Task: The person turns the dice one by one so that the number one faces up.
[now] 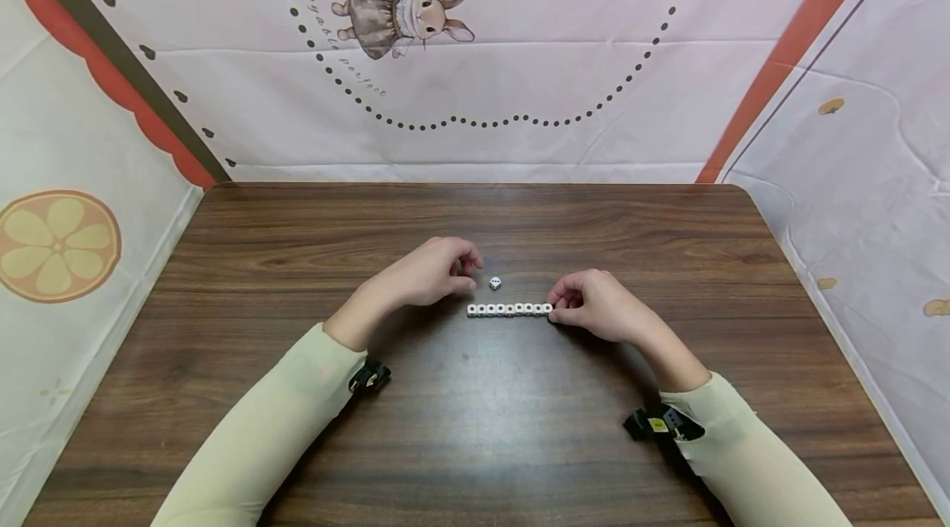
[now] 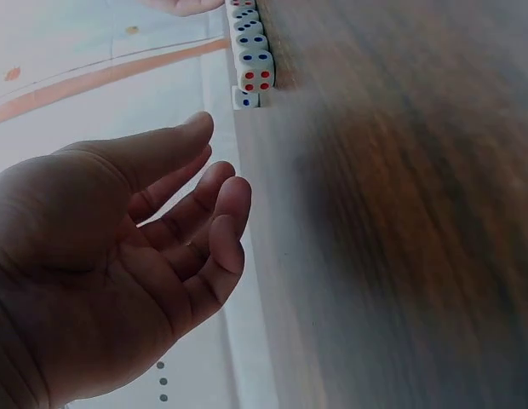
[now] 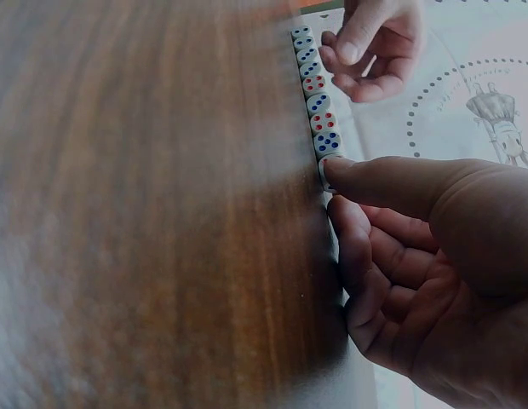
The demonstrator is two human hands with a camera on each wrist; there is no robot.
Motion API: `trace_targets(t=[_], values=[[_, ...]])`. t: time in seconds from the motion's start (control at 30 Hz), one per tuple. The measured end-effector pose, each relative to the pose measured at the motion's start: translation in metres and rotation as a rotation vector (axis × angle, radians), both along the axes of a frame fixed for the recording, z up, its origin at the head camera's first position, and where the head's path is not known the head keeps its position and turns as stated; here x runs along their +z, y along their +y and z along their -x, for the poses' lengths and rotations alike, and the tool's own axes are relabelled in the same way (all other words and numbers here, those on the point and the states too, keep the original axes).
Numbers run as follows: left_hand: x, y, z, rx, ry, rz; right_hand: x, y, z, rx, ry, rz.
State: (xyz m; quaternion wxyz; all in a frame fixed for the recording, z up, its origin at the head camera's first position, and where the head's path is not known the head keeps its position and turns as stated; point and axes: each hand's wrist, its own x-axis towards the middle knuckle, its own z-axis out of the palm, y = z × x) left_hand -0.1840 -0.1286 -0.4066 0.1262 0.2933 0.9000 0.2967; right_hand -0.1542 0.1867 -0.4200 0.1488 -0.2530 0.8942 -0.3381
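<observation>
A row of several white dice (image 1: pixel 509 309) lies straight across the middle of the table, each touching its neighbour, with red spots on top. At the row's right end my right hand (image 1: pixel 604 304) pinches the last die (image 3: pixel 325 175) between thumb and fingers; the thumb covers part of it. Just beyond the row sits a single die (image 1: pixel 495 283), apart from the others. My left hand (image 1: pixel 438 271) hovers left of that die, its fingers loosely bent and holding nothing. In the left wrist view, blue and red spots show on the dice (image 2: pixel 256 72).
The brown wood-grain table (image 1: pixel 475 428) spreads around the dice. Behind it hangs a pale cloth (image 1: pixel 549 16) printed with a rabbit, and more cloth stands at both sides. Each wrist wears a small black camera (image 1: pixel 369 377).
</observation>
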Motion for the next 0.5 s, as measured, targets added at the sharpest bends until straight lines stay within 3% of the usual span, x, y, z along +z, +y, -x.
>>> trace_targets(t=[0.23, 0.5], values=[[-0.002, 0.012, 0.009, -0.058, 0.025, 0.040, 0.000, 0.000, 0.000, -0.001, 0.001, 0.005], [0.000, 0.026, 0.011, -0.125, 0.040, 0.091, 0.001, 0.000, 0.000, -0.001, -0.007, 0.012]])
